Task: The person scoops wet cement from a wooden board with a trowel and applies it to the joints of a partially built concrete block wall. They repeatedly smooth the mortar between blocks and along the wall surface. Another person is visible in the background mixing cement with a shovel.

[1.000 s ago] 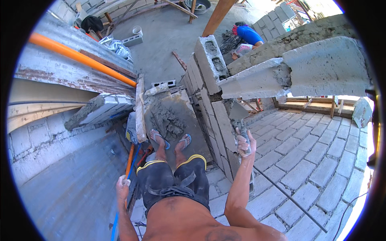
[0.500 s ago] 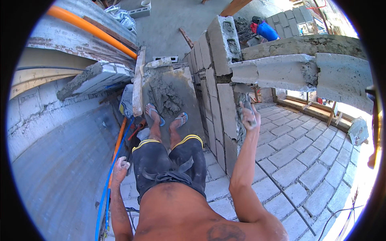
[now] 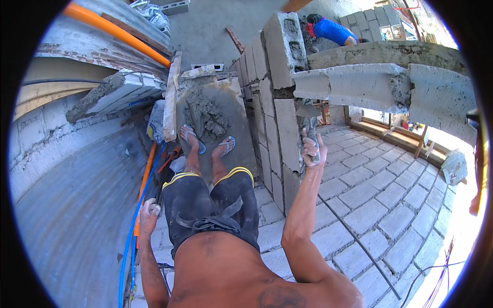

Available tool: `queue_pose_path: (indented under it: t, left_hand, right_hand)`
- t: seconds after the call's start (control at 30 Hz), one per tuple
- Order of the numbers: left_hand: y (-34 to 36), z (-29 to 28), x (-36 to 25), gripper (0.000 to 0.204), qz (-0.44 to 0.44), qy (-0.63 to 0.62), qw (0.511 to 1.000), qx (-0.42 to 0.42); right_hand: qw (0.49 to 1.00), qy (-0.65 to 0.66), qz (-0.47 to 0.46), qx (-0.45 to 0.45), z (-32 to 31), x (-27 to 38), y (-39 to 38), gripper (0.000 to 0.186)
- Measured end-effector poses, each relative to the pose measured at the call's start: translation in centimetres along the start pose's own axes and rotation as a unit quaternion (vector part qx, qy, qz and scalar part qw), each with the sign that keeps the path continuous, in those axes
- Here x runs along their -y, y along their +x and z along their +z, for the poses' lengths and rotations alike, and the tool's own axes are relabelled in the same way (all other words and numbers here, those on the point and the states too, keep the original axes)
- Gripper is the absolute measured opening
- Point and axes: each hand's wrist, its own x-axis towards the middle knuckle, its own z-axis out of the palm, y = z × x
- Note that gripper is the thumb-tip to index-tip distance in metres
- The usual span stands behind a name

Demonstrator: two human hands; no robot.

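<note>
My right hand (image 3: 314,149) is closed around the handle of a trowel (image 3: 308,111), with its grey blade against the top end of the block wall, just under a concrete beam. That wall (image 3: 288,136) of grey hollow blocks rises to the right of my legs, and one hollow block (image 3: 283,49) stands at its far end. My left hand (image 3: 151,209) hangs beside my left thigh with curled, cement-dusted fingers; what they hold, if anything, I cannot make out. In front of my sandalled feet, a heap of wet mortar (image 3: 205,115) lies on a mortar-smeared board (image 3: 233,154).
On the left run an orange pipe (image 3: 115,33), a blue hose (image 3: 134,226) and corrugated metal sheeting (image 3: 77,205). Concrete beams (image 3: 359,84) cross at the right, above a floor of laid blocks (image 3: 382,205). A co-worker in blue (image 3: 333,31) bends down at the back right.
My view has shifted slightly. The trowel, still in my right hand, has turned a little against the wall end. The co-worker behind has moved and stretches farther right. My left hand stays low.
</note>
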Motion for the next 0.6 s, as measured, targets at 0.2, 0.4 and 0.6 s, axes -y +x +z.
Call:
queue_pose_path:
  t: [0.2,0.4,0.6]
  left_hand:
    - [0.5,-1.0,-2.7,0.043,0.022,0.032,0.999,0.023]
    - [0.2,-1.1,-3.1,0.044,0.002,0.029,1.0,0.007]
    - [0.1,0.2,-2.5,0.044,-0.022,0.105,0.993,0.044]
  right_hand:
    - [0.997,0.025,0.063,0.036,1.7,0.5,2.1,0.06]
    - [0.994,0.058,0.06,0.066,5.1,-1.1,-1.8,0.058]
    - [0.999,0.042,0.002,-0.029,1.9,-3.4,-5.2,0.055]
